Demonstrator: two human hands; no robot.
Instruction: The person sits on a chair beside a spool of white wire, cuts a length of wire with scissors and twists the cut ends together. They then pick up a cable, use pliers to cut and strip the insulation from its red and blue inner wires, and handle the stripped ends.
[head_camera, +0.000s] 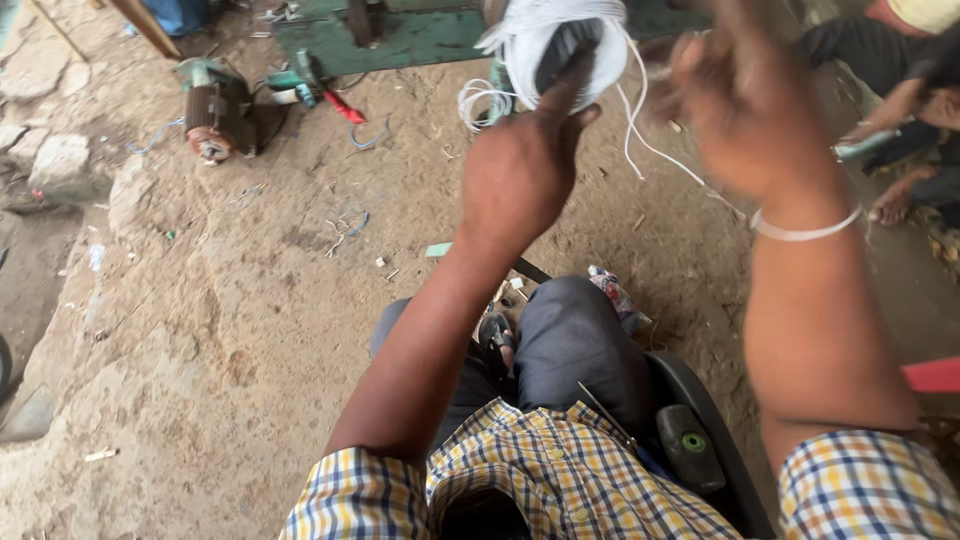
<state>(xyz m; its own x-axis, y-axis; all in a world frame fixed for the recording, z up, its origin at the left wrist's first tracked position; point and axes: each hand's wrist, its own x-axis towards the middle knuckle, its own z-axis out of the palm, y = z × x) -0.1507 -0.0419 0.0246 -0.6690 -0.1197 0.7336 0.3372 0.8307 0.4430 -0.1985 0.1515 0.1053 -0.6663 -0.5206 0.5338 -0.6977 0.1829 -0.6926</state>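
I see the left hand (520, 175), upper centre of the frame, closed on a coil of white wire (545, 45) at the top edge. The right hand (740, 110), upper right, is motion-blurred; I cannot tell its grip. An electric motor (215, 120) lies upper left.

Well left of the fingers, on bare dirt: a rusty electric motor (215, 118), red-handled pliers (335, 100), pale stones (62, 165). Beyond them, a green mat (420, 35).
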